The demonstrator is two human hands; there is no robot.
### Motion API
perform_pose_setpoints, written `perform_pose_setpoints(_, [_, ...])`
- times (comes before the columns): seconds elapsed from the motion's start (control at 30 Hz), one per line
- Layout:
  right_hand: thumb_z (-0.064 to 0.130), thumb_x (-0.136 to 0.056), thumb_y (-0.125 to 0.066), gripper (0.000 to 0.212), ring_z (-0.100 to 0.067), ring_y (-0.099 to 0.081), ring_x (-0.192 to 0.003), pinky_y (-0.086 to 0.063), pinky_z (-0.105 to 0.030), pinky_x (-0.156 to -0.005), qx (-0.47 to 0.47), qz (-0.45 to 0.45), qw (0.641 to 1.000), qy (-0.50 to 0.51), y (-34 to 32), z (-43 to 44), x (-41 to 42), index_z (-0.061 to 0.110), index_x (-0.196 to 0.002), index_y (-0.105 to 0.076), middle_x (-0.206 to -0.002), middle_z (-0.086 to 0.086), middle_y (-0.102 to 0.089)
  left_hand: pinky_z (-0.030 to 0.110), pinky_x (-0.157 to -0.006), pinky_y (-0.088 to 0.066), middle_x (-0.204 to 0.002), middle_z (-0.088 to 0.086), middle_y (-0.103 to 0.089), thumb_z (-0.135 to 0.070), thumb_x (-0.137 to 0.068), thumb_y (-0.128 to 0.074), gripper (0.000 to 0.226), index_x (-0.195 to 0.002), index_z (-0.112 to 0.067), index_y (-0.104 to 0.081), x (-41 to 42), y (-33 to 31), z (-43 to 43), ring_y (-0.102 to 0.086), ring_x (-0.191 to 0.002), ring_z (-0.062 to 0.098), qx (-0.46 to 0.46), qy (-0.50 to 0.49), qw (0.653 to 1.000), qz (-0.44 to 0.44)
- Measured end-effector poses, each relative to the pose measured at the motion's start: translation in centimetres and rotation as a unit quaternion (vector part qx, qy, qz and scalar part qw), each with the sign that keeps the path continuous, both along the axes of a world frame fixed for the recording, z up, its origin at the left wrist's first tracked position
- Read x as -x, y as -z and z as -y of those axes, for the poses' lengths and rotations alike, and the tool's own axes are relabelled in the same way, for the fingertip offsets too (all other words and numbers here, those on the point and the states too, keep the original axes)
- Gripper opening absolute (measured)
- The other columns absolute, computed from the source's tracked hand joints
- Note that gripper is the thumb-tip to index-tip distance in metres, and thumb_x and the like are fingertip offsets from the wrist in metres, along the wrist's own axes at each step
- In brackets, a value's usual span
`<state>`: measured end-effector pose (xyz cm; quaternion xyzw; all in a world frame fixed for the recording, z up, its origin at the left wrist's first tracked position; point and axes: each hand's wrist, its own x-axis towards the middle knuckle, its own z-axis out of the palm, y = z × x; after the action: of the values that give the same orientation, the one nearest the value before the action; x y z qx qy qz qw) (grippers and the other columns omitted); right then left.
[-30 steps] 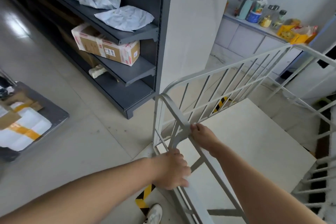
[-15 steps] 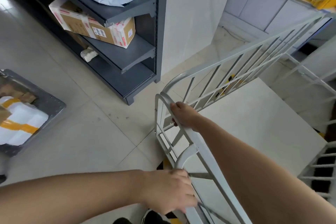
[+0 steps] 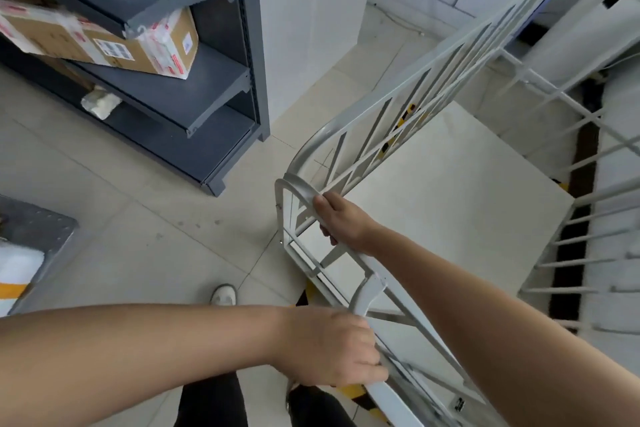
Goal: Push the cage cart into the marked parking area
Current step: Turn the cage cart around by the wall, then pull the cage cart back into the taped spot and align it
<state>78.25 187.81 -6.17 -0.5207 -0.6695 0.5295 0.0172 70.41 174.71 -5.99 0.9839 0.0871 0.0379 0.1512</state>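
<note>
Hands (image 3: 341, 222) clamped on cage cart (image 3: 450, 55)

Bright, motion-blurred, wide-angle edge distortion.

The cage cart (image 3: 398, 135) is pale painted metal tubing with a soft sheen, its deck a smooth matt board. The shelving (image 3: 166, 94) is dark grey matt metal, holding a brown cardboard box (image 3: 104, 42) bound in glossy tape. The floor tiles (image 3: 138, 236) look smooth and faintly glossy
</note>
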Motion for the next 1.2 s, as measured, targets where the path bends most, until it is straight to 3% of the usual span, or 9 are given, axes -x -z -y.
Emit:
perform_pose_setpoints(0.13, [0.041,-0.100,-0.033,0.034,-0.015,-0.048,-0.054,-0.046,-0.029,-0.054,0.009,0.003,0.999,0.035,0.0,0.1,0.1,0.014,-0.083,-0.044,-0.069,-0.006,-0.050,0.035,-0.110,-0.028,-0.131,0.011,-0.054,-0.008,-0.097,-0.040,0.030,-0.123,-0.006,-0.055,4.8,0.6,-3.8,-0.041,-0.126,0.026,-0.118,0.078,0.989,0.033])
perform_pose_setpoints(0.2, [0.039,-0.099,-0.035,0.032,-0.008,-0.047,-0.048,-0.043,-0.026,-0.051,0.005,0.007,0.998,0.061,0.0,0.2,0.3,0.021,-0.074,-0.043,-0.064,-0.003,-0.050,0.036,-0.108,-0.033,-0.127,0.011,-0.058,-0.007,-0.092,-0.050,0.025,-0.115,-0.008,-0.060,7.6,0.8,-6.0,-0.044,-0.124,0.027,-0.120,0.062,0.989,0.053])
perform_pose_setpoints(0.33, [0.035,-0.096,-0.039,0.032,-0.015,-0.049,-0.054,-0.046,-0.034,-0.057,0.019,0.042,0.991,0.126,0.0,0.2,1.1,0.022,-0.068,-0.048,-0.061,-0.003,-0.054,0.035,-0.080,-0.047,-0.098,0.006,-0.063,-0.001,-0.089,-0.044,0.024,-0.094,-0.012,-0.064,12.9,-0.2,-11.7,-0.057,-0.093,0.023,-0.139,0.021,0.990,0.023])
perform_pose_setpoints(0.43, [0.033,-0.095,-0.036,0.032,-0.017,-0.050,-0.057,-0.046,-0.035,-0.063,0.009,0.086,0.990,0.116,-0.6,0.1,1.5,0.019,-0.069,-0.050,-0.060,-0.001,-0.057,0.036,-0.086,-0.045,-0.106,0.008,-0.059,-0.003,-0.084,-0.045,0.026,-0.105,-0.013,-0.056,15.6,-0.4,-17.0,-0.050,-0.102,0.025,-0.180,-0.028,0.983,0.002])
perform_pose_setpoints(0.5, [0.032,-0.095,-0.035,0.033,-0.018,-0.051,-0.058,-0.046,-0.036,-0.067,0.001,0.113,0.987,0.113,-1.0,0.1,1.8,0.016,-0.070,-0.049,-0.059,-0.002,-0.058,0.040,-0.097,-0.043,-0.125,0.011,-0.053,-0.004,-0.084,-0.047,0.043,-0.125,-0.013,-0.044,16.1,-0.2,-20.2,-0.046,-0.119,0.028,-0.204,-0.056,0.976,-0.045])
perform_pose_setpoints(0.6, [0.037,-0.096,-0.032,0.037,-0.019,-0.051,-0.059,-0.046,-0.038,-0.070,-0.009,0.136,0.983,0.123,-1.5,0.2,2.2,0.020,-0.067,-0.049,-0.059,0.000,-0.057,0.042,-0.117,-0.019,-0.158,0.010,-0.024,-0.003,-0.091,-0.029,0.060,-0.150,-0.015,-0.025,15.5,-0.6,-23.7,-0.020,-0.146,0.027,-0.259,-0.061,0.954,-0.139])
perform_pose_setpoints(0.77, [0.066,-0.091,-0.018,0.061,-0.021,-0.054,-0.071,-0.042,-0.032,-0.066,-0.033,0.218,0.965,0.141,-1.4,0.4,3.3,0.022,-0.079,-0.059,-0.068,0.003,-0.057,0.044,-0.119,0.004,-0.163,0.004,0.000,-0.009,-0.097,-0.040,0.062,-0.152,-0.021,-0.016,12.8,-2.2,-26.9,0.005,-0.150,0.022,-0.306,0.018,0.913,-0.270])
perform_pose_setpoints(1.0, [0.070,-0.089,-0.019,0.065,-0.020,-0.049,-0.057,-0.035,-0.031,-0.051,-0.087,0.278,0.948,0.130,-1.0,1.3,3.3,0.019,-0.057,-0.043,-0.056,-0.001,-0.051,0.047,-0.119,-0.006,-0.145,0.001,-0.041,-0.042,-0.092,-0.053,0.046,-0.134,-0.023,-0.044,10.1,-3.0,-28.1,-0.016,-0.146,0.020,-0.283,0.075,0.913,-0.284])
perform_pose_setpoints(1.2, [0.070,-0.088,-0.018,0.063,-0.018,-0.045,-0.053,-0.035,-0.033,-0.051,-0.109,0.279,0.950,0.094,-1.0,3.0,2.4,0.021,-0.055,-0.040,-0.055,0.000,-0.048,0.048,-0.119,-0.007,-0.128,0.000,-0.051,-0.050,-0.087,-0.056,0.046,-0.124,-0.023,-0.051,8.7,-2.8,-27.3,-0.032,-0.137,0.021,-0.261,0.118,0.919,-0.271])
